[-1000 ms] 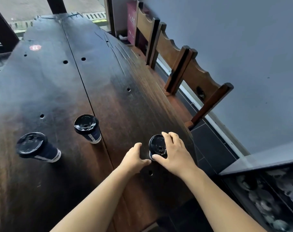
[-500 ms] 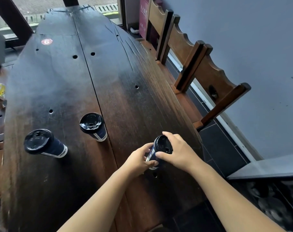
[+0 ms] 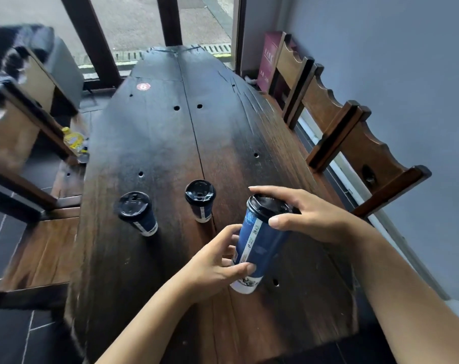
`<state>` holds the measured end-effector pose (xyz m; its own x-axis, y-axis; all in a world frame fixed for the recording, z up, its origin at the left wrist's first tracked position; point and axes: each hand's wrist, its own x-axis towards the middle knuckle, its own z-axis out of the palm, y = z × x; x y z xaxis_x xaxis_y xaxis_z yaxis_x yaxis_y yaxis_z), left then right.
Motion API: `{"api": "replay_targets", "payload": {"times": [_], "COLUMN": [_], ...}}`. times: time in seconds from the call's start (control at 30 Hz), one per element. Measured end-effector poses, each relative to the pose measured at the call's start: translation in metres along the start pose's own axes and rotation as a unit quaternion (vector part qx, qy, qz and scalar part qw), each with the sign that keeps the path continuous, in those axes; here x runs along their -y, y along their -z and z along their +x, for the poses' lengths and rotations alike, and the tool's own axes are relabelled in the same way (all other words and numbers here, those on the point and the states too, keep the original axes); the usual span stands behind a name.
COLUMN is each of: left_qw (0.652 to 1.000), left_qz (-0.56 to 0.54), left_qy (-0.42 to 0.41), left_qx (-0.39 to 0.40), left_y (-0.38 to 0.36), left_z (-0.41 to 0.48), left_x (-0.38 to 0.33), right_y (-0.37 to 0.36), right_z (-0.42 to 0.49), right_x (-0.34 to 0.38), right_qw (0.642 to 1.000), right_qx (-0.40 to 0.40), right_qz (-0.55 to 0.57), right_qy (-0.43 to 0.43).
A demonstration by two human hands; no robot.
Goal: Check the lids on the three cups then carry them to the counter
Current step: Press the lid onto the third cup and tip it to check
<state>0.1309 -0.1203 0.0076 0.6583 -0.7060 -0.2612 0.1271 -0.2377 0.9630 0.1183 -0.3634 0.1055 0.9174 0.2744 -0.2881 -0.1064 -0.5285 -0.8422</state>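
Observation:
Three dark blue paper cups with black lids are on a long dark wooden table [image 3: 157, 143]. The nearest cup [image 3: 262, 245] is tilted and lifted off the wood. My left hand [image 3: 215, 264] grips its lower body, thumb across the front. My right hand [image 3: 304, 214] wraps round its black lid [image 3: 269, 206] from the right, thumb on the rim. A second cup [image 3: 201, 199] stands upright at the middle. The third cup [image 3: 137, 212] stands to its left.
Wooden chairs [image 3: 354, 132] line the table's right side against a grey wall. Another chair [image 3: 18, 106] with dark cloth on it stands at the left, a yellow bottle [image 3: 73, 140] on the floor beside it. A window is behind the table's far end.
The nearest cup has come up off the table and closer to me. My left hand slid down to its lower body. My view has swung left, showing the chair at the left.

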Motion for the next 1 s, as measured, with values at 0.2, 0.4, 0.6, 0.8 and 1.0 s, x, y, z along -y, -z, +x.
{"api": "replay_targets", "payload": {"times": [0.2,0.4,0.6,0.8,1.0], "left_qw": [0.995,0.986,0.978,0.971,0.968], "left_qz": [-0.083,-0.127,-0.112,-0.134,-0.144], "left_qy": [-0.032,-0.075,-0.1,-0.117,-0.121], "left_qx": [-0.048,-0.076,-0.144,-0.161,-0.169], "left_y": [0.03,0.045,0.054,0.057,0.056], "left_z": [-0.073,-0.126,-0.152,-0.159,-0.156], "left_x": [-0.029,-0.051,-0.062,-0.063,-0.065], "right_y": [-0.027,-0.058,-0.086,-0.097,-0.096], "right_z": [0.019,0.038,0.052,0.058,0.063], "right_x": [0.06,0.11,0.141,0.149,0.15], "right_qw": [0.993,0.976,0.968,0.964,0.963], "right_qx": [0.017,0.022,-0.001,-0.026,-0.021], "right_qz": [0.079,0.149,0.173,0.195,0.199], "right_qy": [0.089,0.156,0.18,0.179,0.18]}}
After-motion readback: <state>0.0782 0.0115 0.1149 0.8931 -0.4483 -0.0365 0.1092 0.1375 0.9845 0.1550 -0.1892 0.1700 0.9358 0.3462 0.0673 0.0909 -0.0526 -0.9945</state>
